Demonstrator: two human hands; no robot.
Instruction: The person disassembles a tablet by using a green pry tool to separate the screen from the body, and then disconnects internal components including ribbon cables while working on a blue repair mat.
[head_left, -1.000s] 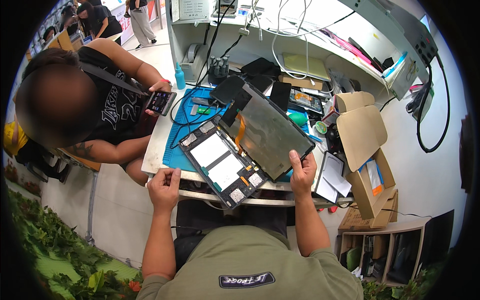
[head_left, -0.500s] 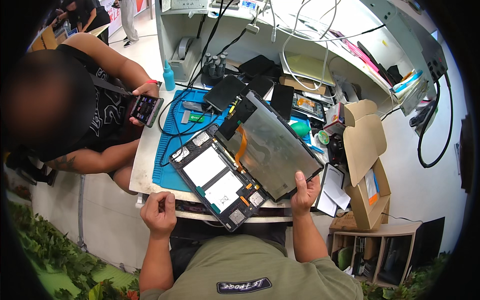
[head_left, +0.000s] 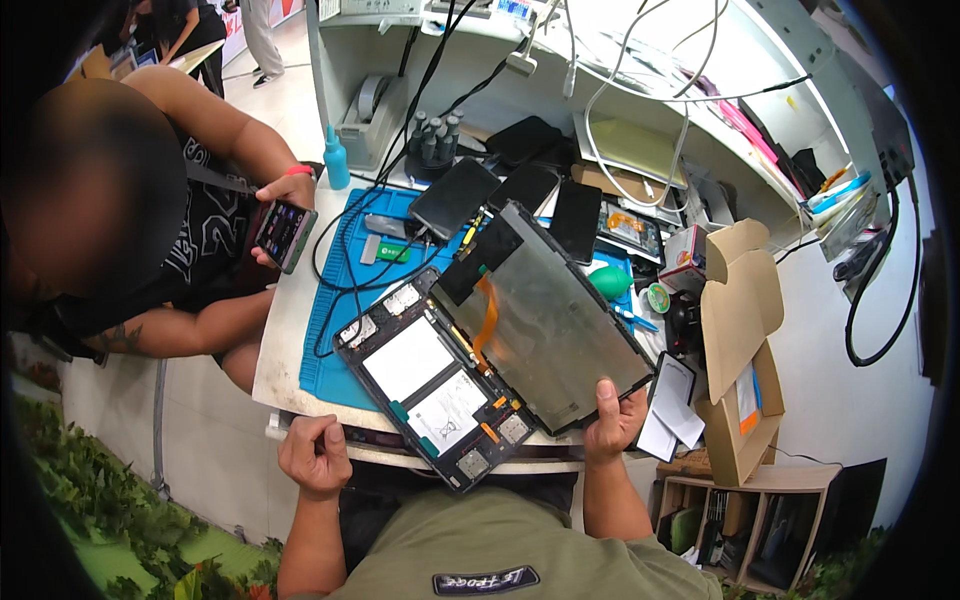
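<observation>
An opened tablet lies slanted over the front of the bench. Its body [head_left: 432, 385] shows white battery panels, and the lower corner juts past the bench edge. My right hand [head_left: 615, 420] grips the lower right corner of the tablet screen [head_left: 550, 320], thumb on the grey inner side. The screen is tilted up beside the body, and an orange flex cable [head_left: 487, 320] runs between them. My left hand [head_left: 315, 457] is closed in front of the bench edge, left of the tablet and apart from it. Whatever its curled fingers may hold is hidden.
Under the tablet is a blue work mat [head_left: 335, 340] crossed by black cables. Phones [head_left: 455, 197], a green blower bulb [head_left: 609, 282] and a blue bottle [head_left: 335, 160] stand behind. An open cardboard box [head_left: 745, 420] is at right. At left, a person holds a phone [head_left: 287, 236].
The view has shifted slightly, so bench and tablet appear a little lower. My right hand still grips the screen, and my left hand stays closed.
</observation>
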